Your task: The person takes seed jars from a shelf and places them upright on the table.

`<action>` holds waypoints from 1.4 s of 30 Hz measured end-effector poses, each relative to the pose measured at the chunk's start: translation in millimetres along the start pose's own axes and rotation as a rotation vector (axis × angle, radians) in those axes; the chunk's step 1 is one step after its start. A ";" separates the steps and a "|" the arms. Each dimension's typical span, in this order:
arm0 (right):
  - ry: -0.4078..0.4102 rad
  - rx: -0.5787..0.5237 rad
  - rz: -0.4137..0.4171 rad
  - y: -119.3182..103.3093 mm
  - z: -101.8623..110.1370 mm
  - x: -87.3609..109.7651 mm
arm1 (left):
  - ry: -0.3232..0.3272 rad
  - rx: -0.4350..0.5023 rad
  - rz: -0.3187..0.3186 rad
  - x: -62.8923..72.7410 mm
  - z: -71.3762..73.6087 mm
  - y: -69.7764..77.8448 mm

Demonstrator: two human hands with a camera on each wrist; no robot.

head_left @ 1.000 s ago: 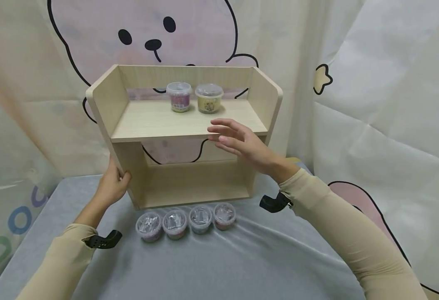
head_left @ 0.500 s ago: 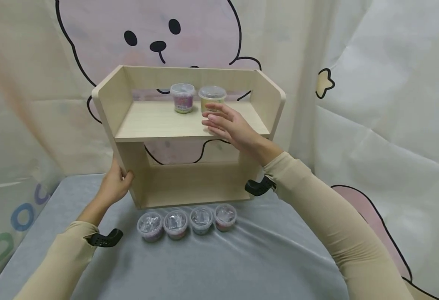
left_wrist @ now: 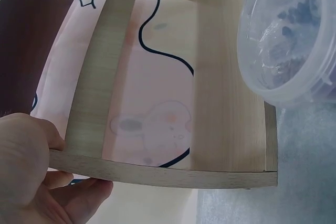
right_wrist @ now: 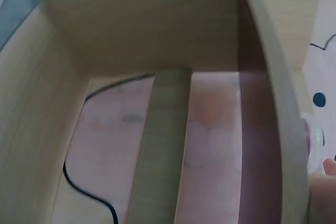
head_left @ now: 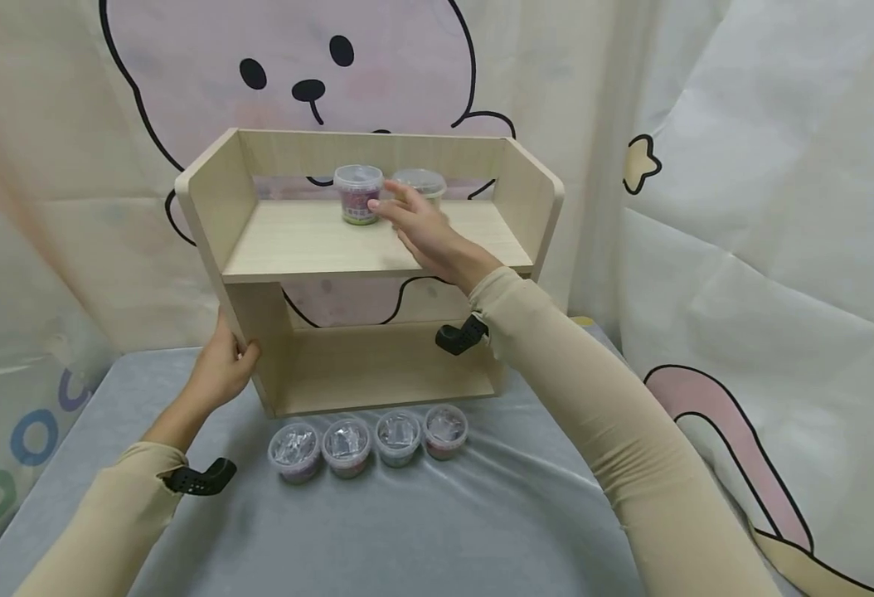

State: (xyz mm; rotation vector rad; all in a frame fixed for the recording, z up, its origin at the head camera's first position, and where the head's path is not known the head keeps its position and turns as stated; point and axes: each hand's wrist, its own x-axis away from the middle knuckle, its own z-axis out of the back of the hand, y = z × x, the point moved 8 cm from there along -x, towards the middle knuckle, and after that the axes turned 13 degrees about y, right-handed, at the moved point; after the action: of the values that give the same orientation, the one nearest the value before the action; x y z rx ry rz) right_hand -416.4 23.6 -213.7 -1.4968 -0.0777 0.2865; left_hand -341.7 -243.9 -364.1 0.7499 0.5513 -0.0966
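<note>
A small two-level wooden shelf [head_left: 280, 240] stands on the table. My left hand [head_left: 220, 365] grips the edge of its left side panel, thumb in front, and the left wrist view shows fingers wrapped round the board. On the upper level sit a clear-lidded tub with a purple label [head_left: 357, 195] and, to its right, a yellow tub [head_left: 424, 182]. My right hand [head_left: 425, 232] reaches over that level with fingers extended, thumb tip right at the purple tub. It hides most of the yellow tub. At its edge, the right wrist view shows part of the right hand [right_wrist: 323, 198].
Several clear-lidded tubs [head_left: 347, 448] stand in a row on the grey cloth [head_left: 407, 531] in front of the shelf. The lower level [head_left: 385, 365] has an open back. A curtain [head_left: 743, 249] with cartoon prints hangs behind and to the right.
My right hand has moved left and farther in over the upper level, from its front edge to the two tubs. The left hand stays on the side panel.
</note>
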 end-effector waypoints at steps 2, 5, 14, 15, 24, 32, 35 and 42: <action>0.014 0.009 -0.007 1.0 0.5 -3.5 | 0.006 -0.001 -0.005 -1.2 -0.8 0.3; 0.021 0.024 -0.018 2.6 0.2 -9.0 | 0.015 -0.002 -0.005 -2.6 -1.3 -0.3; 0.096 0.053 -0.033 8.0 -2.4 -30.1 | 0.006 0.005 0.003 -0.8 -1.7 -1.6; 0.106 0.070 -0.029 7.5 -2.7 -32.3 | 0.010 -0.001 0.002 -0.9 -1.3 -1.4; 0.176 0.055 -0.012 2.2 0.0 -47.9 | 0.013 0.006 -0.016 -3.4 -2.6 3.5; 0.206 0.030 -0.022 6.3 1.7 -57.8 | 0.004 -0.019 0.015 -1.5 -3.8 4.0; 0.207 0.040 -0.021 7.4 -0.2 -59.0 | 0.004 -0.016 0.018 0.0 -2.9 2.9; 0.213 0.092 -0.009 10.1 -4.7 -60.2 | 0.021 -0.028 0.012 1.4 0.0 -0.4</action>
State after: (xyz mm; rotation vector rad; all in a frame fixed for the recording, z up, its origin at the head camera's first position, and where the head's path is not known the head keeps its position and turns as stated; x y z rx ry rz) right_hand -474.8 5.4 -216.5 -1.4270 0.0977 0.1208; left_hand -340.6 -244.0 -365.0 0.7273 0.5664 -0.0695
